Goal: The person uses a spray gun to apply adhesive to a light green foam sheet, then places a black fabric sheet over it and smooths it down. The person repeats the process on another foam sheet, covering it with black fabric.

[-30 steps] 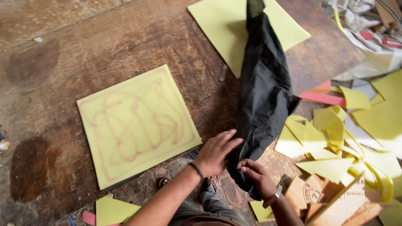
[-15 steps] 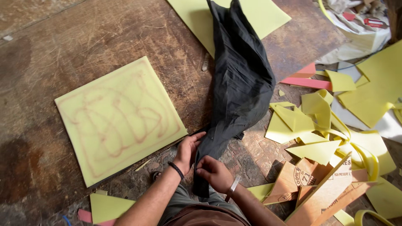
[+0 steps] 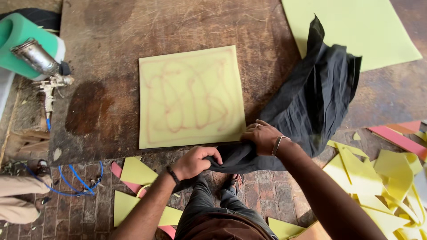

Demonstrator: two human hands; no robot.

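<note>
A black cloth (image 3: pixel 318 98) lies crumpled over the right part of a worn wooden board (image 3: pixel 187 22). My left hand (image 3: pixel 195 161) grips a bunched end of the cloth at the board's near edge. My right hand (image 3: pixel 263 136), with a metal bangle on the wrist, is closed on the cloth just to the right, next to the corner of a square yellow foam sheet (image 3: pixel 190 95). The sheet lies flat on the board and carries reddish glue squiggles. A larger yellow foam sheet (image 3: pixel 351 26) lies at the far right, partly under the cloth.
A spray gun (image 3: pixel 42 66) with a metal cup and a blue hose (image 3: pixel 78 180) hangs at the left by a green foam block (image 3: pixel 20 42). Yellow and pink foam offcuts (image 3: pixel 378 178) litter the brick floor. Another person's trouser leg (image 3: pixel 18 200) shows at the lower left.
The view has swung left, so the glued square sits near the centre. The cloth has gone from stretched long to bunched at the right. Both hands have shifted to its near end and closed on it.
</note>
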